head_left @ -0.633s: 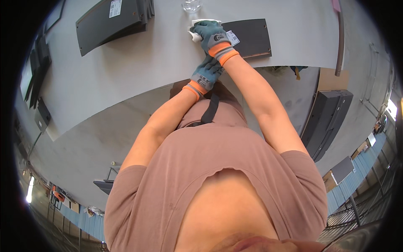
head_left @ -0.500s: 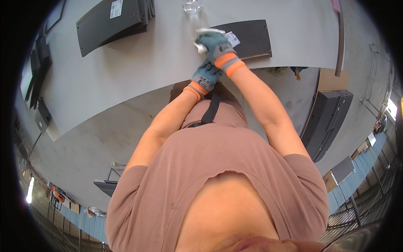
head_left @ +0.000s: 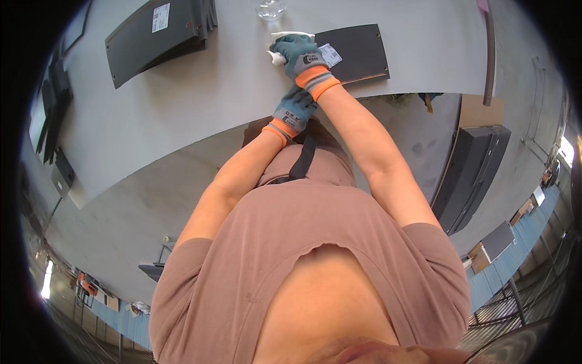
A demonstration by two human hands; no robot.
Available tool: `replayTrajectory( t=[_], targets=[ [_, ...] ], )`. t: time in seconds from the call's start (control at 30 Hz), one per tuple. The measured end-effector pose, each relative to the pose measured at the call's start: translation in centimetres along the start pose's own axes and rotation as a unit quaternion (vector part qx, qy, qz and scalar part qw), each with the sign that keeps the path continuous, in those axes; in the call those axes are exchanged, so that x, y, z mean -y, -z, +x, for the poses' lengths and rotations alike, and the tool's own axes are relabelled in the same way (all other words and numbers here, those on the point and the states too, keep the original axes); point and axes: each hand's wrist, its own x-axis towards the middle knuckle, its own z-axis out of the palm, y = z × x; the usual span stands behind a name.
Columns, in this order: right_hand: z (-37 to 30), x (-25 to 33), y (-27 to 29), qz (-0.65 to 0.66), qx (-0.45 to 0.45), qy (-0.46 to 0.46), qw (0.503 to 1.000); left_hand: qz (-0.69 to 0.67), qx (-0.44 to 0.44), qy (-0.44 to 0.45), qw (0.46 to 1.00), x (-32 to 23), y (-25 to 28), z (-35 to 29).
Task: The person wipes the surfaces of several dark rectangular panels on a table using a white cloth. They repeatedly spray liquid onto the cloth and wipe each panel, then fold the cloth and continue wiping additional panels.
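Observation:
My right hand (head_left: 294,53), in a blue-and-grey work glove with an orange cuff, is closed on a white cloth (head_left: 292,34). It bears on the left end of a dark grey panel (head_left: 357,53), which lies flat on the table near its front edge. A white printed label (head_left: 329,56) shows beside that glove. My left hand (head_left: 293,110), gloved alike, is at the table's front edge, just below the right wrist. Its fingertips disappear behind the right glove and cuff, so their hold on the panel's near corner cannot be made out.
A stack of similar dark panels (head_left: 136,45) lies at the left on the light grey table (head_left: 182,103). Beyond my hands stands a clear glass container (head_left: 270,8). Long dark boards (head_left: 476,173) are stacked to the right, below table height. More dark pieces (head_left: 56,109) sit at the far left.
My right hand has slid slightly left and away from me with the white cloth, over the panel's left end. My left hand stays almost in place. The whole view has shifted a little.

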Motion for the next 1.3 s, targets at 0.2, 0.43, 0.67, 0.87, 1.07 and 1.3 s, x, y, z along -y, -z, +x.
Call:
replayTrajectory(
  t=[0.2, 0.43, 0.67, 0.87, 1.07, 1.3],
  targets=[
    [-2.1, -12.9, 6.3, -0.063, -0.253, -0.041, 0.965, 0.028, -0.065, -0.042, 0.997, -0.4, 1.6, 1.4],
    [-2.1, -10.4, 6.0, -0.126, -0.212, -0.131, 0.96, -0.022, -0.072, 0.005, 0.997, -0.3, 2.0, 3.0],
    [-2.0, -9.0, 5.7, -0.083, -0.212, -0.112, 0.967, 0.089, -0.233, 0.107, 0.962, 4.5, 3.4, 14.4],
    [-5.8, -9.2, 5.7, -0.109, -0.184, -0.075, 0.974, 0.149, -0.17, 0.115, 0.967, 4.5, 1.9, 14.3],
    [-7.7, -10.2, 6.0, -0.071, -0.158, -0.032, 0.984, 0.164, -0.145, 0.13, 0.967, 4.5, 2.7, 14.6],
    [-1.1, -15.2, 9.0, -0.092, -0.203, -0.022, 0.975, 0.14, -0.18, 0.1, 0.969, 4.8, 2.6, 15.0]
  ],
)
